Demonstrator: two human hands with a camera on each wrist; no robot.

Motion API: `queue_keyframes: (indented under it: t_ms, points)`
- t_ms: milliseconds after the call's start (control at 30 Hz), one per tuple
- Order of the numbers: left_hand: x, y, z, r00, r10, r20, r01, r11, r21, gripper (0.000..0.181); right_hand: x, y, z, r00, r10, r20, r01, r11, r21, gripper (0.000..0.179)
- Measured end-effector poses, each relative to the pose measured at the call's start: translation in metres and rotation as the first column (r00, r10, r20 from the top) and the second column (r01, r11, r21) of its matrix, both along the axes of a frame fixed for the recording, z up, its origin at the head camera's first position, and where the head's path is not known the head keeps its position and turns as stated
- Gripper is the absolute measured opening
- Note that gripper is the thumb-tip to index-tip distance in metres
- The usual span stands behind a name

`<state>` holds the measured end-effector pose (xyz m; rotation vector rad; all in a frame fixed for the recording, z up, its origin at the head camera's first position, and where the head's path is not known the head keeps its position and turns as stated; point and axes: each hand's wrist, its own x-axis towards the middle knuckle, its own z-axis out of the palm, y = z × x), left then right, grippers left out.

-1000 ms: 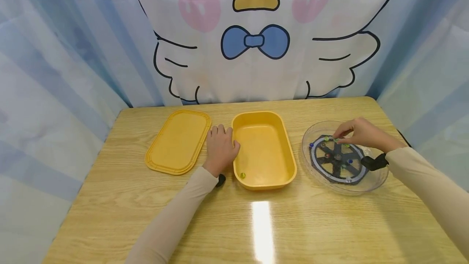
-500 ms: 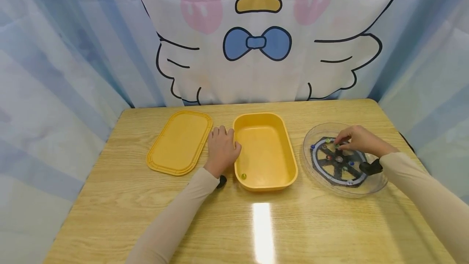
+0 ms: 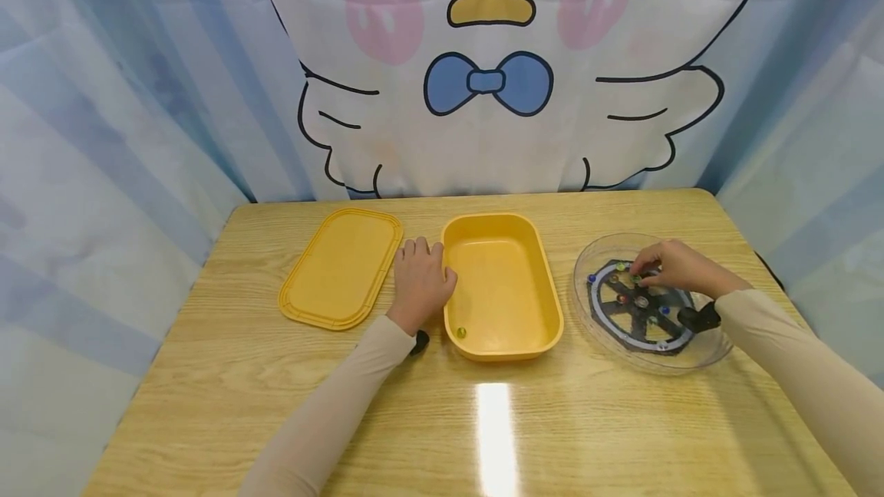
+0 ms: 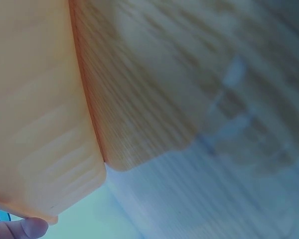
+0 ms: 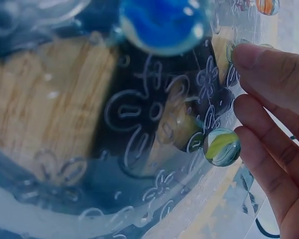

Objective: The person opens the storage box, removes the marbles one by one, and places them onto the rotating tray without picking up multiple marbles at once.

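Observation:
My left hand rests at the left rim of a yellow plastic box, its fingers pointing forward and the thumb at the rim. The left wrist view shows the outer wall of the box and one fingertip at its rim. One yellow-green marble lies in the box's near left corner. On the right, my right hand reaches into a clear round dish and pinches a green marble, mostly hidden by thumb and finger. Close to its other fingers, a green-and-clear marble shows in the right wrist view.
The dish has a dark spoked pattern and holds several marbles, among them a blue marble and a red marble. Left of the box, a flat yellow lid lies on the wooden table. A printed curtain hangs behind.
My right hand has shifted slightly toward the near side inside the dish, fingertips lower, then held nearly still. The left hand stays at the box's rim. The whole head view has drifted slightly.

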<state>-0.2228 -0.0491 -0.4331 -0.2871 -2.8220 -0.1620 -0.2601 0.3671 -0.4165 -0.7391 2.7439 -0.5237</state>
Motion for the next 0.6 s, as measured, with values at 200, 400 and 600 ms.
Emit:
queue_keyframes:
  t_ms: [200, 400, 600]
  points:
    - [0.000, 0.000, 0.000, 1.000, -0.002, -0.016, 0.002, 1.000, 0.001, 0.020, 0.000, 0.000, 0.006, 1.000, -0.009, 0.008, 0.009, 1.000, 0.018, 0.018]
    - [-0.001, 0.000, -0.001, 1.000, -0.004, -0.025, 0.003, 1.000, -0.008, 0.020, -0.004, -0.002, 0.031, 0.999, -0.021, -0.031, 0.022, 0.999, 0.025, 0.022]
    - [-0.001, 0.000, -0.001, 0.999, -0.006, -0.032, 0.006, 1.000, 0.001, 0.020, -0.010, -0.023, 0.068, 0.994, 0.042, -0.103, -0.039, 0.999, 0.034, 0.024]
